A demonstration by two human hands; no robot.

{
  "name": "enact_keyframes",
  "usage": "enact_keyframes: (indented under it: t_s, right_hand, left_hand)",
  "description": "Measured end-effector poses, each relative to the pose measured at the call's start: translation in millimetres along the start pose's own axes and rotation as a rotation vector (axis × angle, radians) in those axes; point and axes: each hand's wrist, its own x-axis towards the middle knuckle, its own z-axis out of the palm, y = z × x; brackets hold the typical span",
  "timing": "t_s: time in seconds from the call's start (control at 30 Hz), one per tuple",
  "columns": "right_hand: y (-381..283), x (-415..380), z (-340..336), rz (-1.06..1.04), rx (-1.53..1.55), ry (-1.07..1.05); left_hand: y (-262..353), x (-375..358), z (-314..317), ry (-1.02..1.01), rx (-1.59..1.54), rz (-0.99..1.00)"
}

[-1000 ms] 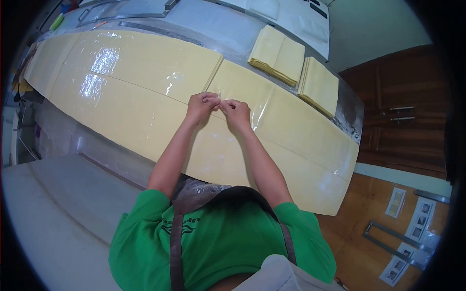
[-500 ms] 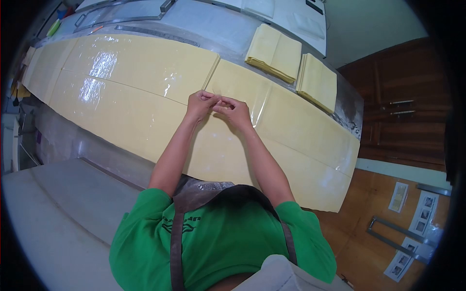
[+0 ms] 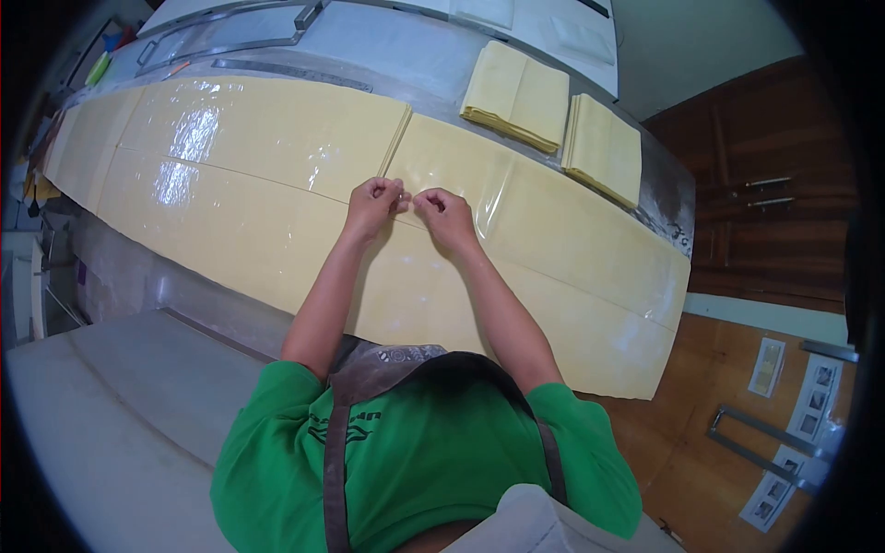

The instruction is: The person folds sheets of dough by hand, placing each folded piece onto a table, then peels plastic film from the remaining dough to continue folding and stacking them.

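Hands drawn slightly apart, left hand (image 3: pixel 371 205), right hand (image 3: pixel 446 214), pinching glossy yellow sheet (image 3: pixel 277 175)

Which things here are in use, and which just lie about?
In use: left hand, right hand, clear film, yellow sheet.
Lying about: two folded yellow stacks, metal ruler.

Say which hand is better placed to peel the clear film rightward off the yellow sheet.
Right, probably. The right hand pinches the clear film on that side; the left hand sits by the yellow sheet seam.
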Motion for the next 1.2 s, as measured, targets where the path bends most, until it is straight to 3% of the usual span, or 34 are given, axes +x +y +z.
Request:
enact_keyframes:
  t_s: [0.13,0.2,0.23,0.3,0.4,0.43,0.5,0.6,0.67,0.77,0.87,1.03,1.2]
  right_hand:
    - [-11,-11,-4,-0.100,0.039,-0.107]
    - [-7,-10,-5,-0.107,-0.071,-0.096]
    - [-4,-10,-6,-0.109,-0.182,-0.090]
    - [-4,-9,-9,-0.112,-0.222,-0.114]
    - [-1,-3,-11,-0.118,-0.249,-0.137]
    - [-1,-2,-12,-0.079,-0.210,-0.140]
    - [5,2,-16,-0.029,-0.151,-0.125]
    - [13,9,-14,0.091,0.065,-0.067]
    - [4,14,-16,0.102,0.331,0.146]
    - [-2,17,-21,0.141,0.584,0.223]
    - [4,19,-25,0.169,0.626,0.245]
    - [7,16,-30,0.192,0.689,0.260]
    - [13,21,-31,0.241,0.750,0.276]
  left_hand:
    - [9,11,2,-0.017,0.025,-0.045]
    - [24,34,13,0.014,0.385,0.050]
    - [26,54,18,0.010,0.382,0.058]
    - [24,104,26,-0.030,0.711,0.272]
    - [38,153,44,-0.025,0.844,0.396]
    - [44,163,46,-0.036,0.852,0.401]
    - [56,172,50,-0.208,0.433,0.160]
    - [65,153,51,-0.338,0.493,0.115]
    - [67,132,56,-0.372,0.554,0.091]
    - [57,110,62,-0.414,0.647,0.048]
    - [52,100,65,-0.413,0.721,0.015]
    - [43,91,67,-0.473,0.505,0.065]
    - [33,100,71,-0.518,0.578,0.042]
